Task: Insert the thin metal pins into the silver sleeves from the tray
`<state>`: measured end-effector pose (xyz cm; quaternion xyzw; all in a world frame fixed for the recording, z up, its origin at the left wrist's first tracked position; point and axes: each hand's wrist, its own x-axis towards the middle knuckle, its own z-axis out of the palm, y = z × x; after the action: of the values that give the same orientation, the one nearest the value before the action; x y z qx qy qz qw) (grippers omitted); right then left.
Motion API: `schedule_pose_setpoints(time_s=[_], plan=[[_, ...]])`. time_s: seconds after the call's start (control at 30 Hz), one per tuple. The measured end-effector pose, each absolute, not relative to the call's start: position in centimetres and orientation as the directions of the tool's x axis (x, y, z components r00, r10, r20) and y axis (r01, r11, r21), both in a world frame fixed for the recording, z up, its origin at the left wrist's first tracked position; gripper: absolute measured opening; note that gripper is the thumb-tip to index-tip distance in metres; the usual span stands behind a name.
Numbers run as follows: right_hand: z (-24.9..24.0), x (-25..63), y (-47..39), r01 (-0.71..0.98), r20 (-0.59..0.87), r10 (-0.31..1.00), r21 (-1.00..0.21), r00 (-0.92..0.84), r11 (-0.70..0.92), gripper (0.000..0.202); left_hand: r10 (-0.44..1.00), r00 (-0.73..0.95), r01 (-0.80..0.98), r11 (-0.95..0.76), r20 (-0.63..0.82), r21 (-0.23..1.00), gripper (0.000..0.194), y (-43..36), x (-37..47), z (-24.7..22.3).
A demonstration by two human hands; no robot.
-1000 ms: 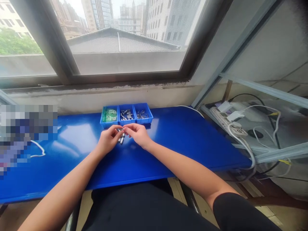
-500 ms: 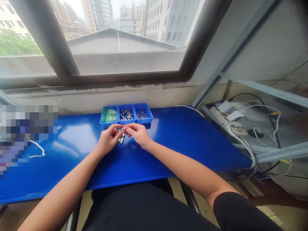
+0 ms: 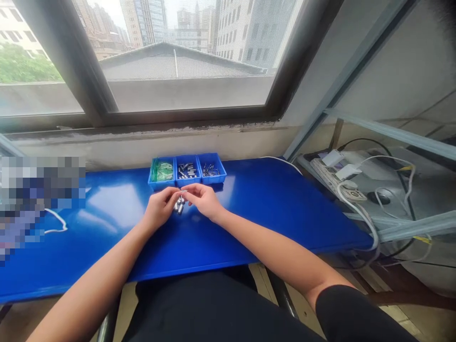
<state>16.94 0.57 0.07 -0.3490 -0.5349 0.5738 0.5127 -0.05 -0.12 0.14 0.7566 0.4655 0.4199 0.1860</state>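
Note:
My left hand (image 3: 162,204) and my right hand (image 3: 202,200) meet over the blue table, fingertips pinched together on a small light-coloured piece (image 3: 183,191). Most of that piece is covered by fingers, so its kind does not show. Just below the fingertips lies a small heap of short silvery cylinders (image 3: 180,207) on the tabletop. Behind the hands stand three joined blue bins: the left bin (image 3: 162,183) holds pale pieces in green plastic, the middle bin (image 3: 188,181) silver and dark cylinders, the right bin (image 3: 214,179) thin dark metal pieces.
The blue table (image 3: 256,213) runs below a window with a dark frame (image 3: 185,116). On the right, a metal rack carries a power strip (image 3: 338,178) with white plugs and cables. A white cable (image 3: 59,230) lies at left, beside a blurred-out area.
My fingertips have drawn closer together around the small piece, and the left fingers have straightened somewhat. The bins and the heap stay where they were.

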Motion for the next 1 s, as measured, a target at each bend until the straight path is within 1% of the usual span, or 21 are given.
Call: schedule_pose_setpoints(time_s=[0.1, 0.17, 0.2, 0.33, 0.5, 0.73, 0.83, 0.9, 1.0], plan=[[0.23, 16.98, 0.62, -0.233, 0.124, 0.97, -0.97, -0.21, 0.074, 0.033, 0.852, 0.212, 0.479, -0.518, 0.48, 0.708, 0.031, -0.18, 0.03, 0.06], [0.26, 17.0, 0.67, -0.241, 0.11, 0.974, -0.969, -0.196, 0.061, 0.033, 0.842, 0.244, 0.456, -0.537, 0.481, 0.709, 0.028, -0.17, 0.03, -0.04], [0.25, 17.01, 0.71, -0.246, 0.105, 0.976, -0.968, -0.191, 0.056, 0.034, 0.84, 0.263, 0.457, -0.541, 0.474, 0.706, 0.026, -0.15, 0.0, -0.09], [0.14, 17.07, 0.87, -0.258, 0.093, 0.972, -0.966, -0.216, 0.035, 0.035, 0.841, 0.248, 0.486, -0.538, 0.481, 0.689, 0.021, -0.11, -0.08, -0.14], [0.27, 17.09, 0.8, -0.267, 0.103, 0.969, -0.963, -0.225, 0.04, 0.035, 0.853, 0.232, 0.524, -0.515, 0.468, 0.679, 0.024, -0.19, 0.03, 0.12], [0.31, 16.92, 0.45, -0.234, 0.112, 0.967, -0.971, -0.229, 0.057, 0.036, 0.86, 0.229, 0.604, -0.493, 0.456, 0.626, 0.029, -0.08, -0.17, 0.27], [0.35, 16.92, 0.42, -0.23, 0.113, 0.968, -0.971, -0.225, 0.06, 0.036, 0.874, 0.223, 0.601, -0.471, 0.431, 0.646, 0.03, -0.17, -0.17, 0.38], [0.45, 16.95, 0.44, -0.228, 0.104, 0.973, -0.972, -0.206, 0.056, 0.035, 0.879, 0.225, 0.577, -0.468, 0.421, 0.669, 0.028, -0.25, -0.09, 0.4], [0.55, 17.01, 0.52, -0.223, 0.092, 0.978, -0.974, -0.188, 0.048, 0.035, 0.869, 0.233, 0.536, -0.49, 0.437, 0.688, 0.028, -0.25, 0.01, 0.24]])
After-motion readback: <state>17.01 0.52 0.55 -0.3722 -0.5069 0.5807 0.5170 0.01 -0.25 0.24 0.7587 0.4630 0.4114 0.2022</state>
